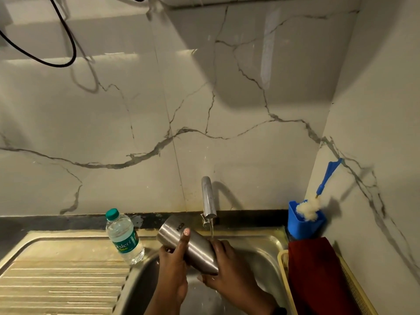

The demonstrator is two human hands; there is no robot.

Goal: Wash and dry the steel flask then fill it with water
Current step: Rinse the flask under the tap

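- Left hand point(173, 267): forearm rises from the lower edge of the view over the sink bowl; fingers are curled round the mid-body of the flask, the thumb laid up along its side with the painted nail showing on top.
- Right hand point(227, 267): forearm enters from the lower right, angled inward; the hand grips the flask's lower right end, fingers wrapped over and under it, knuckles wet.
- Brushed cylindrical steel flask point(188, 243): held tilted over the bowl between both hands, one end raised toward the upper left, the other lowered toward the right; dark lettering shows near the raised end. Which end is the mouth cannot be told.
- Chrome curved tap point(208, 198): mounted at the back wall, spout down; a thin stream of water point(212, 230) falls just beside the flask, onto the right hand's knuckles.
- Stainless steel sink point(261, 244): bowl beneath the hands, ribbed drainboard point(66, 276) to the left.
- Clear plastic water bottle with green cap and green label point(123, 237): upright on the drainboard's rim, near the left hand.
- Blue plastic holder point(302, 221): in the right corner, holding a blue-handled bottle brush with white bristles point(318, 196), which leans against the wall.
- Dark red cloth point(316, 269): draped over a pale yellow basket point(284, 269) right of the bowl.
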